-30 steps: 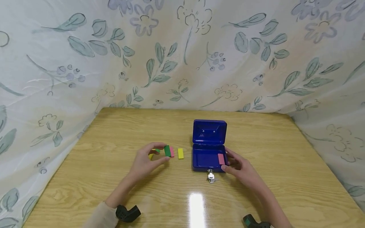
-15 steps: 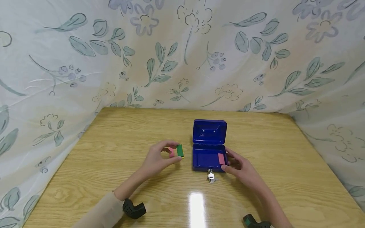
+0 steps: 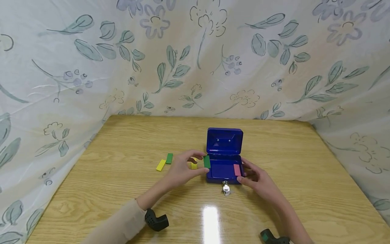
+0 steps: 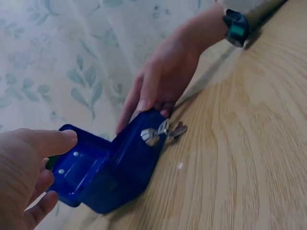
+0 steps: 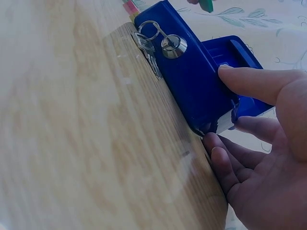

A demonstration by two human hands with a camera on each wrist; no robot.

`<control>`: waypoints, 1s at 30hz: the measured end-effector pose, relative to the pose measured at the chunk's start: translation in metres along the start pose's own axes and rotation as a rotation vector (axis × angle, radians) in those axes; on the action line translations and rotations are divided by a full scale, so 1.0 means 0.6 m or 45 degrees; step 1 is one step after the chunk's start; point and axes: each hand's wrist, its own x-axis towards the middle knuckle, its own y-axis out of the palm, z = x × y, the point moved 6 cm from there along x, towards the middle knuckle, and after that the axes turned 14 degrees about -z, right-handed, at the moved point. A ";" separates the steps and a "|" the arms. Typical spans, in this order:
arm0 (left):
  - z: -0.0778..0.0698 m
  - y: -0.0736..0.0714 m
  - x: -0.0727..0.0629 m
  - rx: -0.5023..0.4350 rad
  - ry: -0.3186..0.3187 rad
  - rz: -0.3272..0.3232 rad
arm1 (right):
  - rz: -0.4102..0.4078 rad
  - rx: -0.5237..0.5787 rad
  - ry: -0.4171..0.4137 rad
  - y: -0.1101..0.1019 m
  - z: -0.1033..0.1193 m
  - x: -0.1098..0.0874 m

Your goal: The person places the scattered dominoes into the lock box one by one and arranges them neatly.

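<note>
My left hand [image 3: 182, 172] pinches a green domino-like block [image 3: 207, 162] between thumb and fingers, over the left wall of a blue metal cash box [image 3: 221, 171]. The box's lid [image 3: 224, 140] stands raised at the back. Inside, against the right wall, lies a pink block [image 3: 237, 170]. My right hand [image 3: 259, 181] grips the box's right side; in the right wrist view its thumb [image 5: 249, 82] lies over the top edge and its fingers are at the side wall. A lock [image 5: 173, 47] with keys [image 5: 146, 45] hanging from it is on the front.
Left of the box on the wooden table [image 3: 122, 189], a yellow block [image 3: 194, 165] shows partly behind my left hand. Farther left lie another yellow block [image 3: 161, 165] and another green block [image 3: 169, 158]. A floral curtain [image 3: 195, 67] hangs behind the table.
My left hand has carried the green block rightward, past the pink and yellow blocks on the table, to the box's left edge. My right hand has stayed on the box.
</note>
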 end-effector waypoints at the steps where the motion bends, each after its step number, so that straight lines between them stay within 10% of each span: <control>1: 0.000 0.005 0.001 0.006 0.002 0.006 | -0.001 0.003 -0.001 0.000 0.000 0.000; 30: 0.000 0.077 0.008 0.115 -0.061 0.087 | 0.009 0.014 -0.006 0.000 -0.002 -0.001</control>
